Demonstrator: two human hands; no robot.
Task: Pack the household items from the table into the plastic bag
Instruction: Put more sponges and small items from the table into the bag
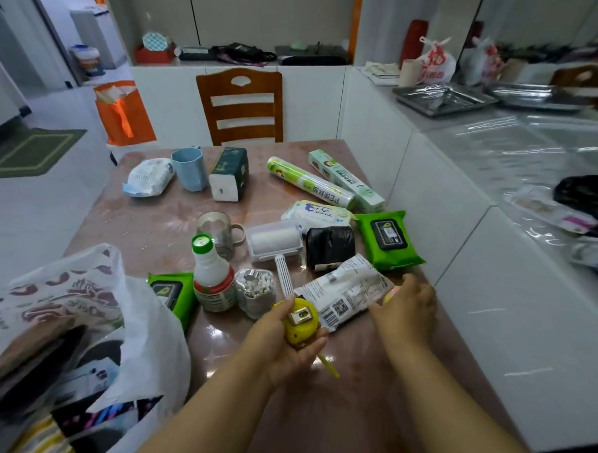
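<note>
Household items crowd the table (161, 220); left hand (282, 338) grips a yellow tape measure (302, 320), right hand (407, 306) rests relaxed on a white packet (346, 293), plastic bag (81, 319) at left

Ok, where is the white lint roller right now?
In the head view, the lint roller lies mid-table, right of the glass mug and left of the black roll, its handle pointing toward the person.

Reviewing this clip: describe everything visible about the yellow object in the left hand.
The yellow tape measure is a small rounded case, plastic by its look, with a silvery metal clip on its upper face and a thin yellow strap hanging below it. The left hand grips it just above the table, near the white barcoded packet.
</note>
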